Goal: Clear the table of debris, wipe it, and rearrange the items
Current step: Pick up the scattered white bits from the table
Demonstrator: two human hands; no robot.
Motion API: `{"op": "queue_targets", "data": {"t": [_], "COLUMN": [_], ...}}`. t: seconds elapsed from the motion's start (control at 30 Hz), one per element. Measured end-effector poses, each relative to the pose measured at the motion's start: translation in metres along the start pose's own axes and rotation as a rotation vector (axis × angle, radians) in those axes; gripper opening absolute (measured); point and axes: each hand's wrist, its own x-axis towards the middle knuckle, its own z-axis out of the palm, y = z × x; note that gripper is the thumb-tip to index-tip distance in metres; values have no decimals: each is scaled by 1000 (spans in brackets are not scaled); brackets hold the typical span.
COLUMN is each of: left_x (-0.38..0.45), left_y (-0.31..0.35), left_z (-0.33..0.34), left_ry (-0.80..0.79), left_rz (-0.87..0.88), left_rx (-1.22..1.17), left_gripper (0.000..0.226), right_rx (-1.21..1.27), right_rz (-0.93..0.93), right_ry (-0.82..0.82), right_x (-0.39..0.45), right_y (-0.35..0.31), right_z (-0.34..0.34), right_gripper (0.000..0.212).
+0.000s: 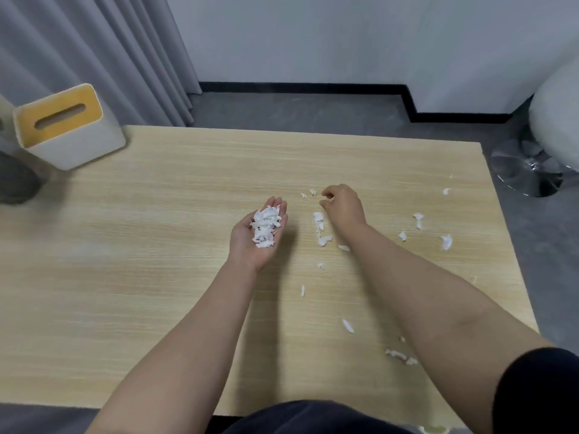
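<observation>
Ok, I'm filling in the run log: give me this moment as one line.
stage: clearing scraps | left hand: cupped, carrying paper scraps | right hand: curled above table, grip unclear | more scraps on table

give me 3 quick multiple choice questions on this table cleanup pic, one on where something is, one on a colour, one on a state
1. Where does the tissue box stand?
A. far left corner of the table
B. near right corner
C. on the floor

2. What colour is the tissue box's top?
A. blue
B. yellow
C. black

3. What is the left hand doing?
A. lying flat on the table
B. cupped palm up with paper scraps in it
C. gripping the box

Answers:
1 A, it sits at the far left corner.
2 B, the slotted top is yellow.
3 B, white scraps are piled in the upturned palm, while the right hand reaches toward loose scraps.
</observation>
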Motion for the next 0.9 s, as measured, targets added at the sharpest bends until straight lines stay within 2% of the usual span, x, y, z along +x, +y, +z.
{"op": "queue_targets", "data": {"t": [0.17, 0.3, 0.47, 0.6, 0.73, 0.9], "left_x": [6, 9, 13, 18, 21, 22], "left_y": [4, 11, 18, 21, 24, 31], "left_z": [-9, -6, -4, -6, -8, -8], "left_ry": [23, 15, 33, 36, 55, 65], "left_rz": [9, -6, -27, -46, -59, -61], "left_rx": [-47, -56, -26, -8, 8, 39], "left_gripper": [37, 39, 39, 42, 42, 42], "right_rx": [23, -49, -126, -72, 38, -56], "right_rz": [68, 52, 42, 45, -45, -141], "right_ry": [-32, -67, -72, -38, -8, -61], "right_x": [28, 44, 49, 48, 39, 37], "right_y": [-4, -8, -5, -5, -13, -20], "right_z": [12, 19, 29, 29, 32, 44], "right_gripper": [23, 26, 15, 12, 11, 10]}}
